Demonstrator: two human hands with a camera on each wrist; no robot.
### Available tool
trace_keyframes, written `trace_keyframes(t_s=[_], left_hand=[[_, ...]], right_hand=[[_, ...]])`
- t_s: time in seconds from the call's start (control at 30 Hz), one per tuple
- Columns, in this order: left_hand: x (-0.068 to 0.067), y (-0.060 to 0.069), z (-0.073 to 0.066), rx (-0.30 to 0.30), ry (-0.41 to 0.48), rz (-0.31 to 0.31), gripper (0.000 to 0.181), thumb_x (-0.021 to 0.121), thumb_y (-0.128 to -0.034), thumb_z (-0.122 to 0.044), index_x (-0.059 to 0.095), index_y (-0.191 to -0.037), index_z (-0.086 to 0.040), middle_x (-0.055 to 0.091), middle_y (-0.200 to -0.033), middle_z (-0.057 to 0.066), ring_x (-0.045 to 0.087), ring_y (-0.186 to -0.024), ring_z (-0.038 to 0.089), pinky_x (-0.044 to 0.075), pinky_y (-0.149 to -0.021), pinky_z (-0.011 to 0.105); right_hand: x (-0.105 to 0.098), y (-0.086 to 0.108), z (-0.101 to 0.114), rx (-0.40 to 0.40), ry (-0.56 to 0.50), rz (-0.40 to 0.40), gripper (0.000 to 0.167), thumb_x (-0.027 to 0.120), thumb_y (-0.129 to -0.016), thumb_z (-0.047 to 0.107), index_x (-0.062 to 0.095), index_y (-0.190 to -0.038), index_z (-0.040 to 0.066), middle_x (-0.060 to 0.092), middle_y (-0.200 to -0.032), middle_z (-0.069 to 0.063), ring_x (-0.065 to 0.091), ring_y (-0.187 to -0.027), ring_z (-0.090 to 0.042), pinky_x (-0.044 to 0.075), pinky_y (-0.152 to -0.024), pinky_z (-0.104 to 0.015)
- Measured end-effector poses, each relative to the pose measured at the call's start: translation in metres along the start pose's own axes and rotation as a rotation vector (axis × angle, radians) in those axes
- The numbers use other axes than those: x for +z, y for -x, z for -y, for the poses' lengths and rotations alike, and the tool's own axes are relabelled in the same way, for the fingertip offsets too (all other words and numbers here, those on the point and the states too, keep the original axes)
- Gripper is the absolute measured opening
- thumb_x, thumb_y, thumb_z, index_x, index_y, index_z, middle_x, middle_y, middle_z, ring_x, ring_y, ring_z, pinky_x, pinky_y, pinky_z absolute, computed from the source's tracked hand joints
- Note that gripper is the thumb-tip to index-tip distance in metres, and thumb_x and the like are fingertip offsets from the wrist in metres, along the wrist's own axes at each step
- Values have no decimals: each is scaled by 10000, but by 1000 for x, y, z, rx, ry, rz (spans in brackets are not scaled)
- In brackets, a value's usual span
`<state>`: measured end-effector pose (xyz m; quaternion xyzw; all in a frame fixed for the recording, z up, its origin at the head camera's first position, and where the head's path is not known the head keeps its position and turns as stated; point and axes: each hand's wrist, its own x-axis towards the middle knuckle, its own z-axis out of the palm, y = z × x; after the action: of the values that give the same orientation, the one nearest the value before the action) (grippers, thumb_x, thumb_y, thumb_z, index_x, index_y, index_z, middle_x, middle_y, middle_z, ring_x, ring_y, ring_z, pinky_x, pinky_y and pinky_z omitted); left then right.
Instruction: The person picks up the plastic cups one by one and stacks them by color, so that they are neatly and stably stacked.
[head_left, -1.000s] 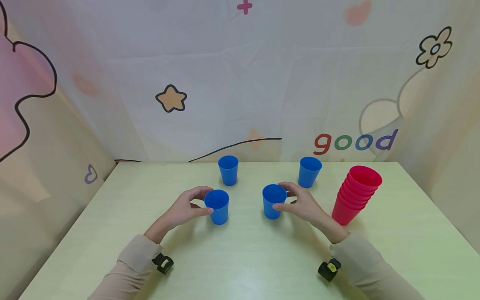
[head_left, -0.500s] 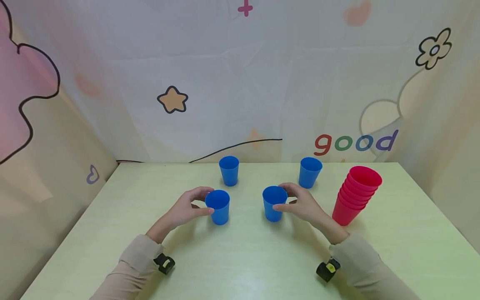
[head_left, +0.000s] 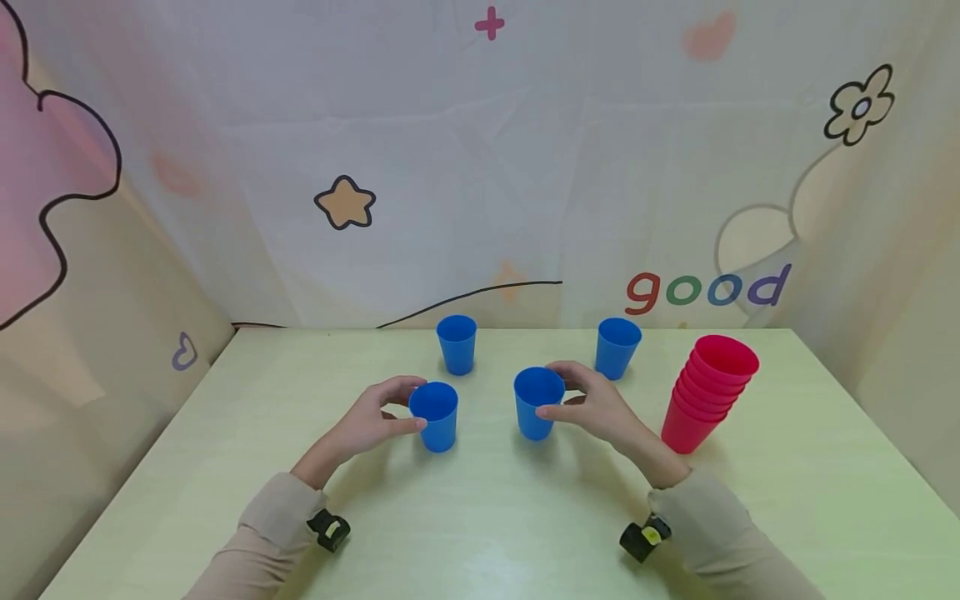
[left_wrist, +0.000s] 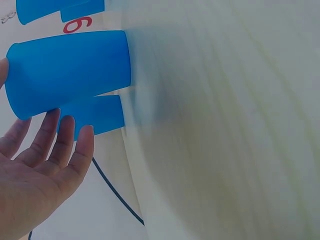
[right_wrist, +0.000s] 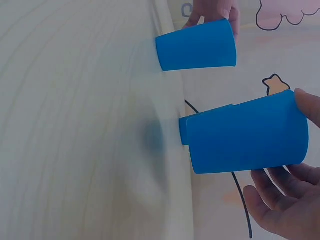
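Pinching the left blue cup (head_left: pixel 438 423) near its rim between thumb and fingers of the left hand (head_left: pixel 369 417), and the right blue cup (head_left: pixel 531 417) likewise with the right hand (head_left: pixel 600 410), with each grip spread to a cup's width. Holding both upright, near each other but apart, around mid-table (head_left: pixel 480 521); cannot tell about contact between bases and tabletop. Facing, near the far edge, a rear left cup (head_left: pixel 457 350) and a rear right cup (head_left: pixel 617 352), both blue; having nested red cups (head_left: pixel 708 396) beside the right forearm.
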<state>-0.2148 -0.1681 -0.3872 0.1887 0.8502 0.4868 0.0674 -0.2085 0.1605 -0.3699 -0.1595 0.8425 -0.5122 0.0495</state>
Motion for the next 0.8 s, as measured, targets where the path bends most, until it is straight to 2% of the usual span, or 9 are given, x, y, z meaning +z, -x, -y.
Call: trace_keyframes(t_s=[0.43, 0.8], left_hand=[[-1, 0, 1, -17, -6, -3, 551, 695, -809, -189, 465, -1293, -64, 554, -1171, 138, 504, -1059, 295, 465, -818, 410], [0, 1, -1, -27, 16, 0, 555, 692, -811, -182, 458, -1300, -65, 548, -1185, 140, 500, -1068, 292, 459, -827, 415]], right_hand=[[6, -4, 23, -40, -2, 6, 682, 727, -764, 301, 420, -1324, 62, 502, -1265, -143, 517, -1086, -310, 482, -828, -377], [12, -14, 38, -82, -45, 32, 637, 709, -790, 257, 422, -1321, 52, 497, -1274, -149, 507, -1105, -316, 470, -851, -394]])
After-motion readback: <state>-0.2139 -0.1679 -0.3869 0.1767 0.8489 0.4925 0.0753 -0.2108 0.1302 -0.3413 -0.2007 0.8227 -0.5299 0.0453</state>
